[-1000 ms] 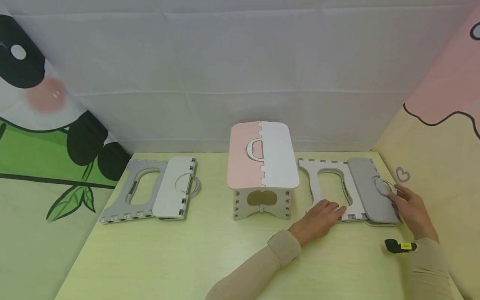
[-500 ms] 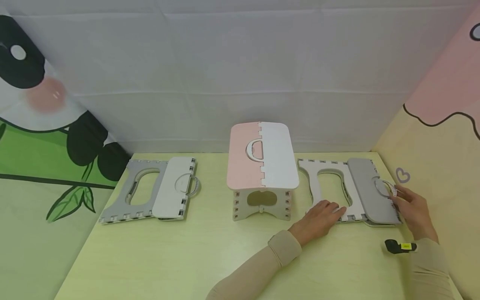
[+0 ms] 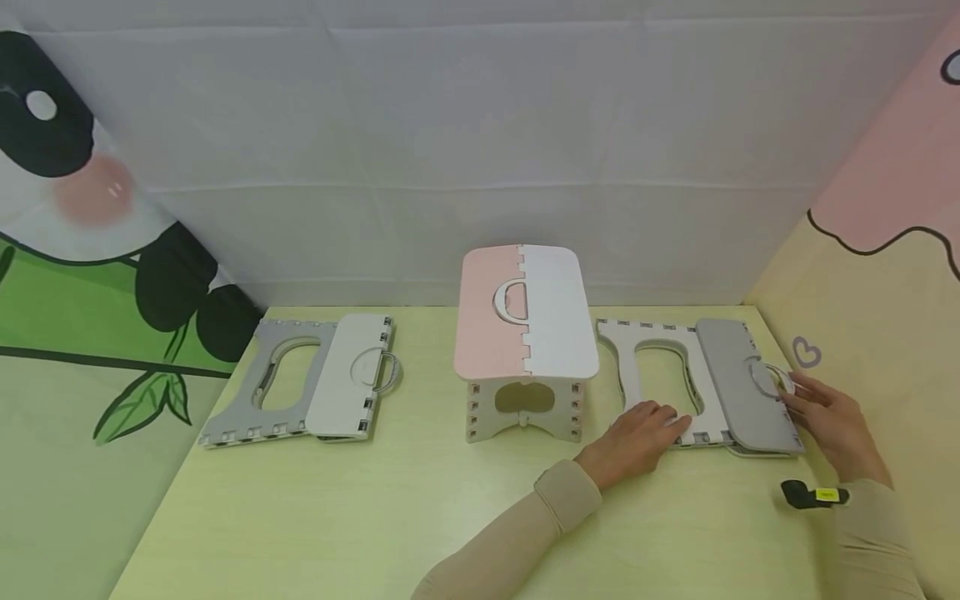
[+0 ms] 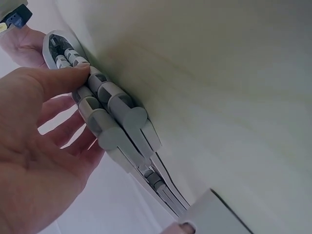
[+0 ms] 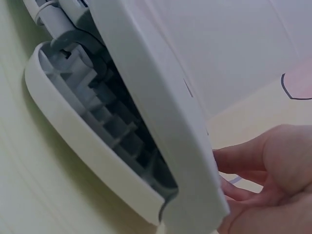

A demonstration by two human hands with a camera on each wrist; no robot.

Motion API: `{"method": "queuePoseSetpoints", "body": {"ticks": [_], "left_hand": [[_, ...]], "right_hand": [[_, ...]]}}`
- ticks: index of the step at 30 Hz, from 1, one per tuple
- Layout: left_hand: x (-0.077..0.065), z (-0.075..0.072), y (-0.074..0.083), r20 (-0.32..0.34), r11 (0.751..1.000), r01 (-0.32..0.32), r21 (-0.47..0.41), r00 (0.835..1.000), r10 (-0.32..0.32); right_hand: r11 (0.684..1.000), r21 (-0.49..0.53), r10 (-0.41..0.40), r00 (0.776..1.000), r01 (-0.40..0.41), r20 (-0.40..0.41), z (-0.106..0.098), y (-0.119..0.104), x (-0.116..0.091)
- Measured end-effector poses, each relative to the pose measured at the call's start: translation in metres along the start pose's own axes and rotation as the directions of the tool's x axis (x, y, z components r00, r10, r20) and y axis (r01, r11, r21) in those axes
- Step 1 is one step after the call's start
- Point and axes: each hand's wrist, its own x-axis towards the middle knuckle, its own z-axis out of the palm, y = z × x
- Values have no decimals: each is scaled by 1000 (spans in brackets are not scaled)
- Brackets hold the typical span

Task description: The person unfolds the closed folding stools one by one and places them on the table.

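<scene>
A folded step stool (image 3: 663, 329) lies flat at the right of the table, with white leg panels and a grey top. My left hand (image 3: 633, 437) holds its near left edge; in the left wrist view the thumb (image 4: 66, 80) presses the hinged side while the fingers reach over the other face. At the far right, my right hand (image 3: 828, 417) pinches the raised carry handle (image 3: 786, 379). The right wrist view shows the grey top's two halves (image 5: 161, 112) parted at the near end, with ribs inside. Part of the right fingers is hidden behind the stool there.
An unfolded pink and white stool (image 3: 558, 308) stands upright at the back middle. Another folded stool (image 3: 337, 375), grey and white, lies at the left with its handle out. A white cloth wall (image 3: 480, 150) closes the back, and a cream wall (image 3: 900, 358) borders the right.
My right wrist and sleeve have shifted slightly to the right, with the fingers still at the handle. The left hand and the stools have stayed almost in place.
</scene>
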Motion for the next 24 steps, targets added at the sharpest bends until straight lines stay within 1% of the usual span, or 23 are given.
{"method": "queuePoseSetpoints", "body": {"ticks": [2,4,6,8,10,16,19,21,23,24], "left_hand": [[-1,0,0,9,1000,-1,-4,1000,1],[-1,-1,0,18,1000,-4,-9,1000,4],[-2,-1,-1,25,1000,-8,-14,1000,8],[-2,-1,-1,25,1000,-12,-19,1000,13],[-3,-1,-2,22,1000,-17,-23,1000,18],[-3,-1,-3,29,1000,-20,-21,999,20],[-5,-2,-4,40,999,-15,-35,999,17],[-5,-3,-4,36,999,-15,-42,999,17],[-6,-3,-5,28,999,-16,-49,999,18],[-6,-3,-5,22,999,-17,-51,1000,18]], "right_hand": [[997,82,4,999,-7,31,-2,0,-1],[980,198,9,998,-22,66,-4,1,-3],[948,318,7,996,-35,90,-6,0,-5],[914,405,-4,994,-40,106,-8,0,-7],[884,466,-20,993,-38,118,-10,0,-7],[868,496,-40,989,-35,139,-14,-1,-9],[844,534,-53,987,-37,152,-15,-1,-9],[829,558,-74,985,-27,157,-15,-1,-9],[827,562,-90,984,-13,155,-15,-1,-10],[838,546,-90,985,-5,146,-16,-1,-9]]}}
